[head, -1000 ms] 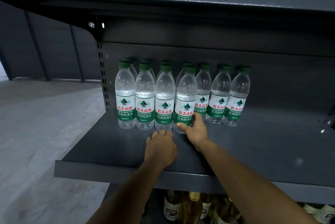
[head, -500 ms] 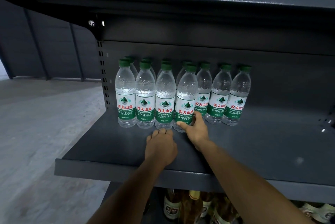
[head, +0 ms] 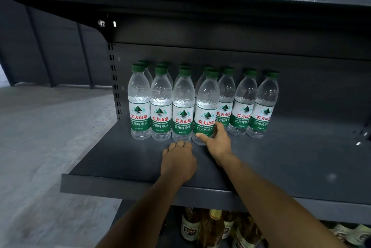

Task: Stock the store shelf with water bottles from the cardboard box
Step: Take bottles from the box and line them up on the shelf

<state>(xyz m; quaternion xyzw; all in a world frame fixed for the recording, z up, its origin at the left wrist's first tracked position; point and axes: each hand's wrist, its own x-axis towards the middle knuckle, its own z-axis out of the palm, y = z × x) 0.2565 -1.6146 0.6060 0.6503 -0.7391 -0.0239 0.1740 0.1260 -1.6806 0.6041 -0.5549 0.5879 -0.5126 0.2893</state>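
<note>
- Nearest, below the shelf [head: 124,185] front lip, glass bottles [head: 202,227] with pale labels stand on a lower level; what they hold cannot be told.
- On the shelf just behind that lip, the left hand [head: 177,162] rests knuckles-up, its fingers [head: 180,144] curled under and holding nothing, the knuckles just at the foot of the third front bottle [head: 182,107].
- Just right of it, the right hand [head: 217,141] grips the fourth front bottle [head: 206,107] low on its green label, thumb across the front and fingers wrapped round the far side.
- That water bottle stands upright on the shelf, touching its left neighbour, at the end of the front row.
- It looks full and capped, so likely fairly heavy, with thin plastic walls that give under a squeeze; the labelled waist seems the surest place to hold, less slippery than the bare ribbed base.
- Behind, a back row [head: 244,103] of the same bottles runs further right along the shelf.
- No cardboard box is in view.
</note>
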